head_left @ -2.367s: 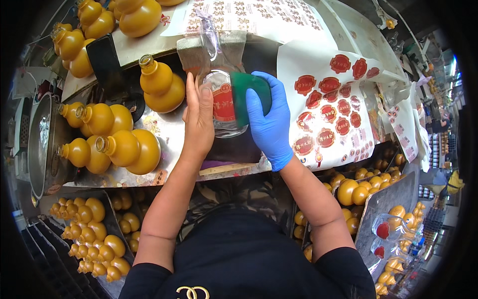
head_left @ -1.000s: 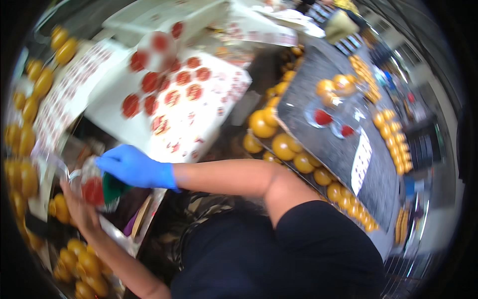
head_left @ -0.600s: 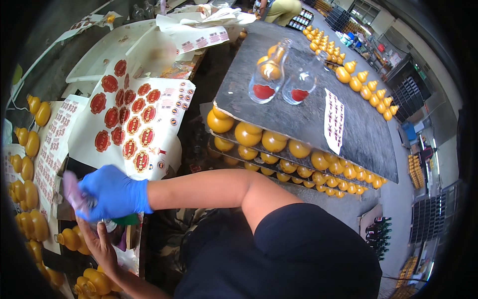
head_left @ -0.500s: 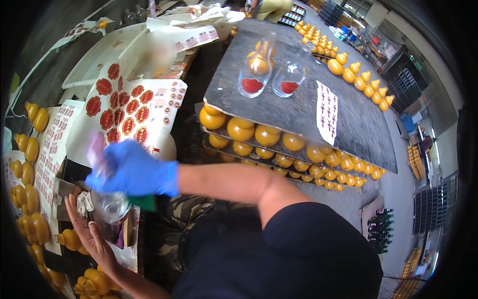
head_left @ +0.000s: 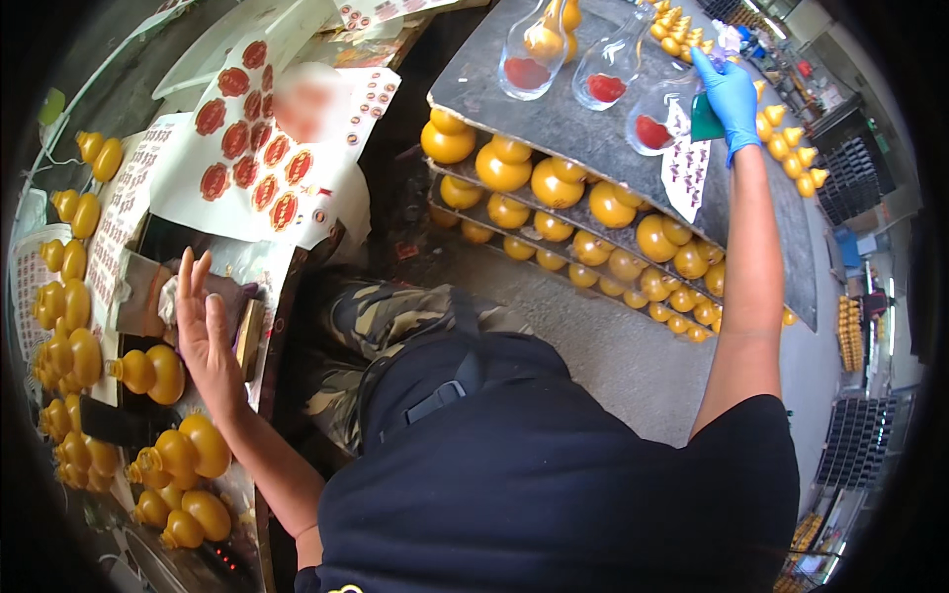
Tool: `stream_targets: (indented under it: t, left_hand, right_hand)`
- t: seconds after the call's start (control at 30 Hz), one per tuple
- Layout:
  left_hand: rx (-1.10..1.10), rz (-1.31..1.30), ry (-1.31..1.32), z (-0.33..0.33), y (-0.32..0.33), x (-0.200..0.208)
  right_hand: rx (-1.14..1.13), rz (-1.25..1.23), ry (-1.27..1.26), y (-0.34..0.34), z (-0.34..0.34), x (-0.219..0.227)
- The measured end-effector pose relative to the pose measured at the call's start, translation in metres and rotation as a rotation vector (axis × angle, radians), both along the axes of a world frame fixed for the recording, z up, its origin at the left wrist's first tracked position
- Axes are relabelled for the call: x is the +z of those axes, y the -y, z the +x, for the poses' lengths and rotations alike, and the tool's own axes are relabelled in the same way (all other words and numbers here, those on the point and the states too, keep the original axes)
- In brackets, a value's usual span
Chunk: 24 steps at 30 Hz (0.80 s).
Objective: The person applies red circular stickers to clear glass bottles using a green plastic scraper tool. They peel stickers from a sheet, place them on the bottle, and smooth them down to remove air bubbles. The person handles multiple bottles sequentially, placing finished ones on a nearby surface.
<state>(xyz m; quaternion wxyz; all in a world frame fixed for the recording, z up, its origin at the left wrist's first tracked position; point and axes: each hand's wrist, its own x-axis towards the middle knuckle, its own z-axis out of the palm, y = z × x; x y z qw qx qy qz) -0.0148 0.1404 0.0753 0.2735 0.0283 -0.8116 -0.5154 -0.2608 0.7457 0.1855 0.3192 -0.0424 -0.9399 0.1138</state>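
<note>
Holding clear bottle (head_left: 654, 117) — neck partly hidden behind gloved right hand (head_left: 730, 101).

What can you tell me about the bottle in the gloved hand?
The bottle looks like clear glass, with a rounded body and a red label. The right hand grips its upper end over the dark board. Its neck points up and right in view; whether its base touches down is unclear.

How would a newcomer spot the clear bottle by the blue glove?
Find the big dark board atop the yellow bottles. On it, three clear bottles with red labels form a line. Yours is the rightmost bottle, the only one with the gloved right hand at its neck.
</note>
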Motion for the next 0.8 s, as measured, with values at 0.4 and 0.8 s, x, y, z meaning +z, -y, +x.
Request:
stream_targets:
  t: [0.4, 0.8]
  left_hand:
    - [-0.002, 0.102, 0.149, -0.003, -0.005, -0.011]
    - [0.153, 0.266, 0.283, 0.023, 0.020, -0.039]
  right_hand:
    - [0.206, -0.861, -0.407, 0.032, 0.023, -0.058]
    - [0.480, -0.663, 0.817, 0.392, -0.011, -0.419]
